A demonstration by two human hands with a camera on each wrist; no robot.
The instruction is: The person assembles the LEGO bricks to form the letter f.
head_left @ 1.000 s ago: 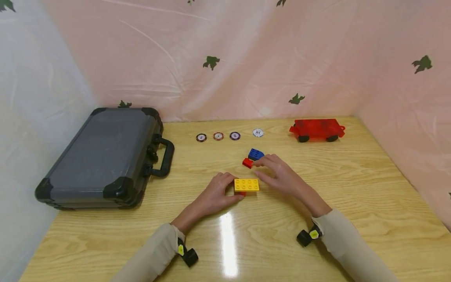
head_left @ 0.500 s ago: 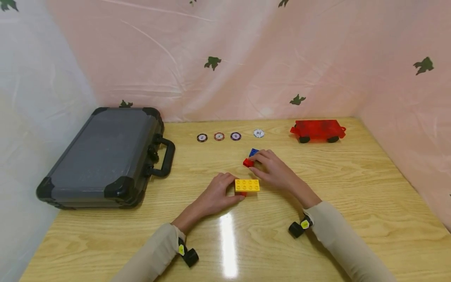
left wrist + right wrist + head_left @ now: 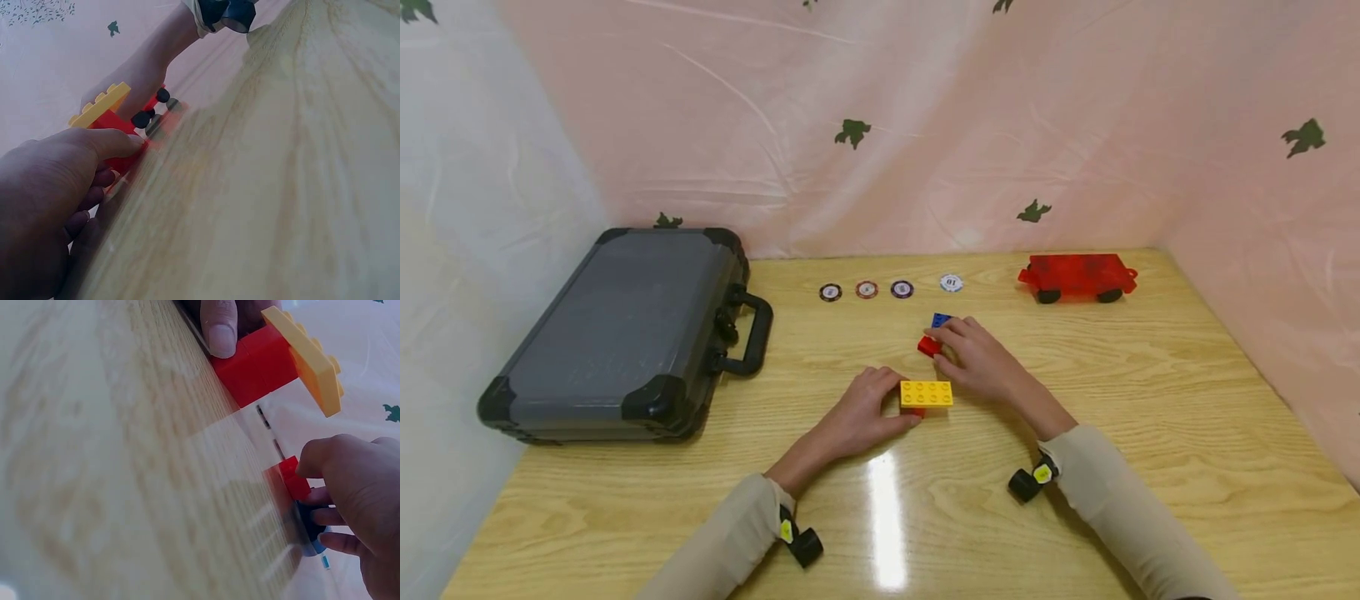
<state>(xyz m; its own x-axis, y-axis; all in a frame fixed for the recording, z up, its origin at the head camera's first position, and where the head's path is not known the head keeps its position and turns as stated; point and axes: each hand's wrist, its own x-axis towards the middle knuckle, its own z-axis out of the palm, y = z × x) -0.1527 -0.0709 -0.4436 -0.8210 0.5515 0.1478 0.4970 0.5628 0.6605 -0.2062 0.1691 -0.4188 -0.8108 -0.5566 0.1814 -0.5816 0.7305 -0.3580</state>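
My left hand [image 3: 861,417] grips a small stack of red bricks [image 3: 253,365] by its sides. A yellow brick [image 3: 926,394] with two rows of studs caps the stack and overhangs it on one side. Just beyond it, my right hand [image 3: 981,362] pinches a small red brick [image 3: 927,346] between thumb and fingers, low at the tabletop. A blue brick [image 3: 940,320] lies right behind the small red one, partly covered by the right fingers. In the right wrist view, the other right fingers are by the blue brick [image 3: 309,530].
A grey case [image 3: 610,333] with black corners and handle lies at the left. Several poker chips [image 3: 867,289] form a row toward the back. A red wheeled toy wagon [image 3: 1078,277] stands at the back right, before the pink curtain [image 3: 925,183].
My right hand has moved left and slightly back onto the small red brick, its thumb and fingers closing round it. The left hand has stayed on the stack.
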